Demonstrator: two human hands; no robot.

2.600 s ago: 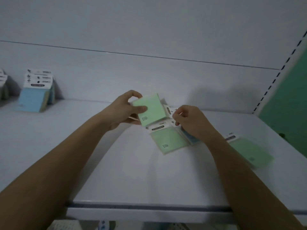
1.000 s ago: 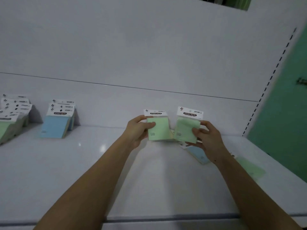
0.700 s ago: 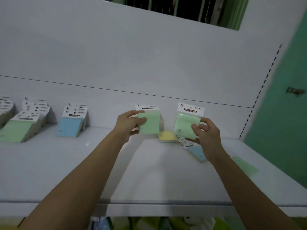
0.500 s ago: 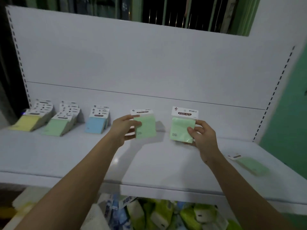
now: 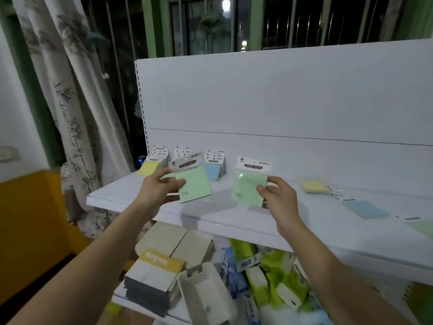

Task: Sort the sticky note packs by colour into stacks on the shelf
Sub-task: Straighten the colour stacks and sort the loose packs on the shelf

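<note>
Both hands are swinging leftward along the shelf (image 5: 210, 219); left hand (image 5: 157, 188) is pinching one green pack (image 5: 193, 187), right hand (image 5: 278, 198) is pinching another green pack (image 5: 248, 191).

Your left hand (image 5: 157, 187) pinches green pack (image 5: 194, 186), white header card up, tilted slightly left, held above shelf (image 5: 210, 219). Your right hand (image 5: 278, 198) pinches second green pack (image 5: 248, 190), upright, header up. Behind left-hand pack: yellow stack (image 5: 150, 166) and blue stack (image 5: 213, 170), leaning on back panel. Right of right hand: yellow pack (image 5: 315, 186), then blue pack (image 5: 365, 208), flat on shelf.
</note>
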